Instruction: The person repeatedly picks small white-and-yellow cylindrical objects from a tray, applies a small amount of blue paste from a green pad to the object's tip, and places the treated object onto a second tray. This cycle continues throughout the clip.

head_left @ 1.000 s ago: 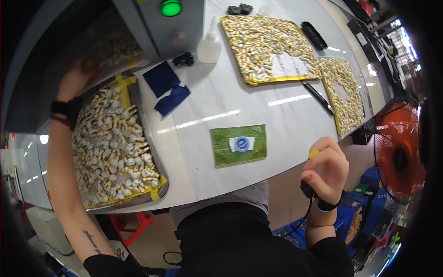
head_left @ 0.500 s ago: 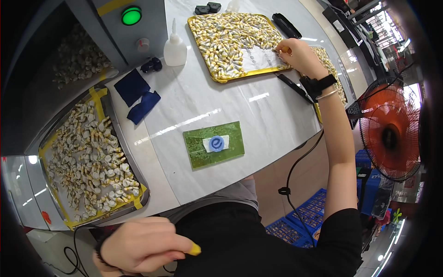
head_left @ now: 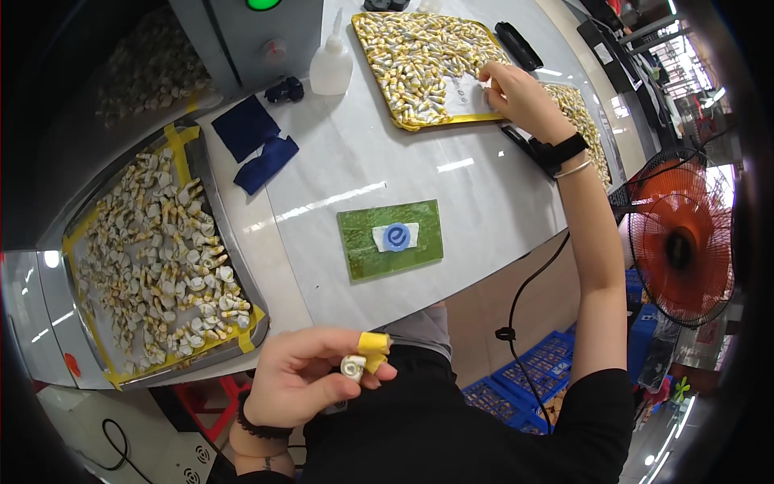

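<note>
Near the front of my body, my left hand (head_left: 302, 387) pinches a small white piece (head_left: 352, 369) with a round metallic-looking centre. Yellow wraps (head_left: 373, 343) cover fingertips of that hand. At the far right, my right hand (head_left: 524, 97) reaches over a yellow-edged tray (head_left: 472, 118) packed with small silver-and-yellow pieces (head_left: 415, 60). Its fingers are bent together above a bare white patch (head_left: 459, 98) of that tray; whatever lies between them is hidden. Between the hands, a green rectangular plate (head_left: 363, 262) bears a blue disc (head_left: 397, 236) on a white strip.
At left, a dark-rimmed tray (head_left: 256, 323) holds many white-and-yellow pieces. Blue cloth pieces (head_left: 244, 129) and a white squeeze bottle (head_left: 331, 68) stand beside a grey machine (head_left: 278, 32). A black oblong object (head_left: 518, 46) lies behind my right hand; an orange fan (head_left: 677, 234) is at right.
My left hand has risen and moved right, turning so the small white piece now shows. My right hand stays over the tray, and more of its white patch is covered. The view has shifted slightly.
</note>
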`<control>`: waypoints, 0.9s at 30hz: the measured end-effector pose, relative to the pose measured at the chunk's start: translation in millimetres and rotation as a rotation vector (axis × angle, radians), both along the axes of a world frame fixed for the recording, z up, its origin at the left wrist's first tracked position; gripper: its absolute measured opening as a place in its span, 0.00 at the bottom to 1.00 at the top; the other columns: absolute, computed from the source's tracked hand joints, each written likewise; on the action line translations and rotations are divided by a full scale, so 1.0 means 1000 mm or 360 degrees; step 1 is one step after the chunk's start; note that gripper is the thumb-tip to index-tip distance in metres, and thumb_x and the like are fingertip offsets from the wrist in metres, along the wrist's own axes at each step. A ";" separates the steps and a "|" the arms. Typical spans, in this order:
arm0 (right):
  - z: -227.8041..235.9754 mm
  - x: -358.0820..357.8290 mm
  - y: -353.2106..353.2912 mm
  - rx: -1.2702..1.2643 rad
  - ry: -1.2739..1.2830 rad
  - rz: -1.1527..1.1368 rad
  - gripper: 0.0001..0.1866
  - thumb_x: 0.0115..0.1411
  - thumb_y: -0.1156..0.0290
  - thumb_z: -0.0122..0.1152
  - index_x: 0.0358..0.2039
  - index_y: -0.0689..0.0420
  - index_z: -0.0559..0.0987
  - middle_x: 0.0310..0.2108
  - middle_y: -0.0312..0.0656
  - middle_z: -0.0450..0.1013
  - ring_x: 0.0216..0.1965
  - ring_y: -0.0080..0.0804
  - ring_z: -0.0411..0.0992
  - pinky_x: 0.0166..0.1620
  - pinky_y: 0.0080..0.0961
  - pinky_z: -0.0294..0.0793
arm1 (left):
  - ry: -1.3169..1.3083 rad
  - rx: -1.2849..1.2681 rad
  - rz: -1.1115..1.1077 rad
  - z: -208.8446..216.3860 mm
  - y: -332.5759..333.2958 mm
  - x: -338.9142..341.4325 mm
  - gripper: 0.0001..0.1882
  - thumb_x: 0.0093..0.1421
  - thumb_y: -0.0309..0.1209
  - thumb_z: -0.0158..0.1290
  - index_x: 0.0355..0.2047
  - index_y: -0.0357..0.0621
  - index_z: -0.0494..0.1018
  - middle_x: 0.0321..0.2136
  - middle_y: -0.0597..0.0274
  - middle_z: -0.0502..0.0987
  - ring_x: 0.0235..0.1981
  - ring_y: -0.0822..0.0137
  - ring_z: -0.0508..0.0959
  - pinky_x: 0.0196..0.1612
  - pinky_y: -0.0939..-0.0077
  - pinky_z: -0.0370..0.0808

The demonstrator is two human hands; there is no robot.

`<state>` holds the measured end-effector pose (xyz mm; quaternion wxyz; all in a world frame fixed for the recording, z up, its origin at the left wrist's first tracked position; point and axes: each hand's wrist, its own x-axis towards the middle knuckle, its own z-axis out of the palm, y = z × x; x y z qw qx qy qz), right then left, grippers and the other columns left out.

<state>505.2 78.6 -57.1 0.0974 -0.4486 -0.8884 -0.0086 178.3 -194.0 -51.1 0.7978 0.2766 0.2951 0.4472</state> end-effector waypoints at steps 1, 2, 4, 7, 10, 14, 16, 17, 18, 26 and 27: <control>0.005 -0.006 -0.007 -0.0078 0.0129 0.0008 0.06 0.54 0.75 0.55 0.32 0.63 0.76 0.28 0.46 0.72 0.29 0.39 0.70 0.34 0.30 0.69 | -0.0083 -0.0004 0.0001 -0.005 -0.001 -0.003 0.24 0.54 0.30 0.59 0.47 0.25 0.68 0.38 0.47 0.76 0.38 0.61 0.79 0.42 0.73 0.76; 0.013 -0.013 -0.017 -0.0154 0.0255 0.0013 0.07 0.54 0.75 0.55 0.33 0.63 0.76 0.27 0.45 0.72 0.27 0.37 0.70 0.34 0.29 0.69 | -0.0168 -0.0006 -0.0002 -0.007 -0.002 -0.004 0.25 0.53 0.31 0.60 0.46 0.25 0.68 0.39 0.47 0.76 0.38 0.61 0.79 0.42 0.72 0.76; 0.026 -0.034 -0.040 -0.0314 0.0529 0.0094 0.08 0.54 0.77 0.56 0.35 0.62 0.78 0.26 0.42 0.73 0.25 0.28 0.68 0.31 0.22 0.69 | -0.0145 0.0051 0.0130 -0.008 -0.005 -0.006 0.25 0.51 0.33 0.62 0.44 0.25 0.70 0.37 0.48 0.77 0.37 0.62 0.79 0.42 0.72 0.75; 0.041 -0.071 -0.102 -0.0569 0.0746 0.0332 0.09 0.48 0.83 0.59 0.31 0.60 0.78 0.26 0.39 0.75 0.24 0.25 0.72 0.27 0.18 0.69 | -0.0001 0.0232 0.0183 -0.018 -0.001 -0.012 0.22 0.52 0.30 0.62 0.42 0.26 0.72 0.35 0.50 0.77 0.39 0.62 0.78 0.45 0.71 0.75; 0.029 -0.093 -0.139 -0.0525 0.0489 0.0584 0.09 0.47 0.80 0.60 0.32 0.59 0.75 0.22 0.39 0.71 0.24 0.36 0.71 0.27 0.27 0.71 | 0.0058 0.0082 0.0197 -0.010 0.002 -0.005 0.19 0.53 0.26 0.60 0.43 0.27 0.71 0.36 0.49 0.77 0.41 0.63 0.78 0.46 0.71 0.74; 0.016 -0.098 -0.149 -0.0269 0.0321 0.0726 0.09 0.45 0.78 0.56 0.31 0.60 0.74 0.24 0.40 0.69 0.29 0.35 0.69 0.30 0.28 0.72 | -0.0151 0.0059 0.0204 -0.016 0.005 0.006 0.18 0.55 0.24 0.57 0.44 0.29 0.69 0.39 0.47 0.76 0.40 0.65 0.78 0.47 0.72 0.74; 0.015 -0.099 -0.149 -0.0249 0.0241 0.0743 0.09 0.45 0.77 0.55 0.30 0.60 0.74 0.25 0.39 0.68 0.30 0.35 0.69 0.31 0.27 0.72 | -0.0174 0.0086 0.0234 -0.020 0.005 0.008 0.18 0.55 0.27 0.57 0.44 0.31 0.68 0.37 0.51 0.77 0.39 0.66 0.78 0.46 0.72 0.74; 0.014 -0.101 -0.149 -0.0262 0.0225 0.0739 0.09 0.45 0.76 0.55 0.30 0.60 0.74 0.25 0.39 0.68 0.31 0.34 0.68 0.32 0.27 0.72 | -0.0215 0.0134 0.0282 -0.028 0.004 0.010 0.19 0.56 0.28 0.58 0.44 0.31 0.68 0.37 0.52 0.77 0.39 0.66 0.78 0.46 0.72 0.74; 0.013 -0.102 -0.150 -0.0274 0.0207 0.0733 0.09 0.45 0.76 0.55 0.30 0.60 0.74 0.26 0.39 0.68 0.31 0.34 0.68 0.32 0.27 0.72 | -0.0258 0.0184 0.0329 -0.032 0.003 0.011 0.19 0.56 0.30 0.58 0.44 0.31 0.68 0.37 0.53 0.77 0.38 0.66 0.78 0.46 0.72 0.74; 0.037 -0.113 -0.158 -0.0445 0.0894 0.0620 0.11 0.41 0.82 0.65 0.28 0.60 0.78 0.24 0.40 0.72 0.26 0.35 0.70 0.29 0.26 0.70 | 0.0017 -0.0112 0.0380 -0.014 0.007 0.018 0.26 0.50 0.45 0.61 0.35 0.34 0.68 0.23 0.54 0.77 0.26 0.64 0.79 0.36 0.65 0.79; 0.045 -0.114 -0.163 -0.0521 0.1055 0.0599 0.11 0.41 0.82 0.66 0.28 0.60 0.79 0.24 0.40 0.72 0.25 0.35 0.71 0.29 0.26 0.70 | -0.0035 -0.0135 0.0334 -0.014 0.007 0.016 0.26 0.50 0.45 0.61 0.34 0.34 0.68 0.23 0.54 0.77 0.26 0.64 0.79 0.36 0.64 0.79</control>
